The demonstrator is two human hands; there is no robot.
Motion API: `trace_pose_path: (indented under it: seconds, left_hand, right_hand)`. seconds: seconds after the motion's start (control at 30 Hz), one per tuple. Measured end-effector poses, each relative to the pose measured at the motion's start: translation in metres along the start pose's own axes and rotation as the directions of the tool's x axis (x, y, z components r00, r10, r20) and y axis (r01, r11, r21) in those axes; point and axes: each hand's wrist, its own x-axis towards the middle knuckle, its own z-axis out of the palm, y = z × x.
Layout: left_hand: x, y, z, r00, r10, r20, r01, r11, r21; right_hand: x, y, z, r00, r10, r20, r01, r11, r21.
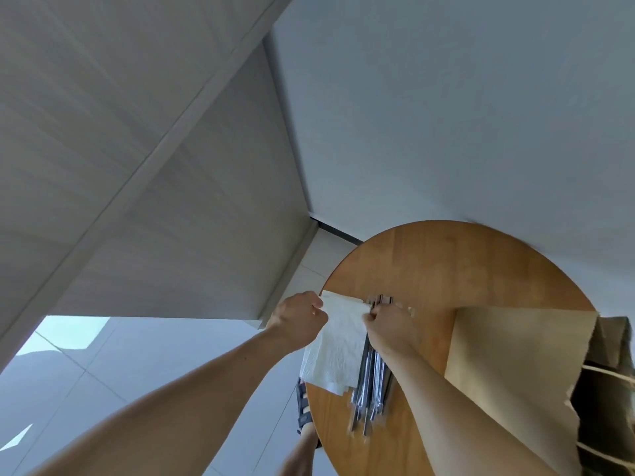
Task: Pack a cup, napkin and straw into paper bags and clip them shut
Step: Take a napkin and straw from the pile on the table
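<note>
A white paper napkin (338,345) lies at the left rim of the round wooden table (446,266), on a small stack. My left hand (297,321) pinches its far left corner. My right hand (390,326) pinches its far right corner, just over a bundle of wrapped straws (369,389) lying beside the napkins. A flat brown paper bag (515,365) lies on the table to the right of my right arm. No cup is in view.
More brown bags with string handles (611,383) stand at the table's right edge. A grey wall rises behind the table and a pale panelled wall to the left. Below the table's left rim a sandalled foot (304,407) rests on the tiled floor.
</note>
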Motion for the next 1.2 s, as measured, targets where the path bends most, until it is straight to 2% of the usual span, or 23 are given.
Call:
trace_pose_path:
  seconds: [0.07,0.13,0.17,0.2,0.27,0.33,0.4,0.47,0.57,0.6,0.63,0.7,0.77,0.83,0.9,1.2]
  left_hand:
    - [-0.001,0.000,0.001,1.000,0.003,0.014,-0.003,1.000,-0.003]
    - [-0.002,0.001,0.001,1.000,0.021,0.012,-0.021,1.000,0.021]
    - [-0.003,0.003,0.001,1.000,0.030,0.010,-0.029,0.999,-0.026]
    - [-0.004,0.006,0.002,0.999,0.032,0.016,-0.030,0.994,-0.107]
    - [-0.007,0.013,0.001,0.997,0.029,0.072,-0.006,0.955,-0.298]
    - [-0.010,0.020,0.000,0.985,0.027,0.173,0.056,0.887,-0.459]
    - [-0.013,0.024,0.000,0.965,0.070,0.251,0.070,0.858,-0.509]
    - [-0.016,0.025,0.003,0.964,0.089,0.252,0.052,0.863,-0.502]
    - [-0.017,0.023,0.010,0.983,0.053,0.177,0.037,0.881,-0.473]
    - [-0.017,0.023,0.011,0.986,0.044,0.163,0.039,0.880,-0.473]
    - [-0.017,0.022,0.012,0.988,0.034,0.151,0.043,0.876,-0.480]
    - [-0.016,0.019,0.013,0.992,0.014,0.124,0.049,0.869,-0.492]
    - [-0.015,0.017,0.014,0.995,0.001,0.095,0.045,0.872,-0.488]
    - [-0.013,0.014,0.015,0.997,0.003,0.072,0.031,0.883,-0.469]
    - [-0.013,0.013,0.016,0.998,0.001,0.067,0.030,0.887,-0.461]
    - [-0.017,0.018,0.019,0.998,-0.010,0.055,0.031,0.918,-0.396]
  right_hand:
    - [-0.009,0.000,-0.006,0.999,-0.046,-0.014,0.047,0.999,0.027]
    - [-0.018,-0.001,-0.013,0.998,-0.066,0.001,0.064,0.967,0.246]
    - [-0.022,-0.002,-0.017,0.998,-0.063,0.019,0.051,0.924,0.378]
    - [-0.025,-0.002,-0.021,0.997,-0.053,0.050,0.020,0.854,0.519]
    - [-0.032,-0.004,-0.031,0.988,-0.047,0.146,-0.086,0.618,0.781]
    - [-0.035,-0.005,-0.041,0.977,-0.050,0.209,-0.171,0.407,0.897]
    - [-0.034,-0.004,-0.049,0.975,-0.053,0.217,-0.191,0.304,0.933]
    - [-0.029,0.000,-0.051,0.981,-0.022,0.190,-0.177,0.274,0.945]
    - [-0.024,0.014,-0.039,0.985,0.143,0.097,-0.142,0.350,0.926]
    - [-0.025,0.020,-0.032,0.981,0.190,0.051,-0.130,0.433,0.892]
    - [-0.026,0.028,-0.023,0.976,0.216,0.004,-0.127,0.561,0.818]
    - [-0.032,0.041,-0.005,0.978,0.210,-0.017,-0.166,0.819,0.550]
    - [-0.040,0.049,0.011,0.974,0.219,0.051,-0.224,0.928,0.297]
    - [-0.044,0.050,0.023,0.962,0.241,0.126,-0.263,0.943,0.203]
    - [-0.045,0.051,0.028,0.952,0.255,0.167,-0.286,0.938,0.195]
    - [-0.049,0.057,0.027,0.958,0.249,0.145,-0.280,0.925,0.258]
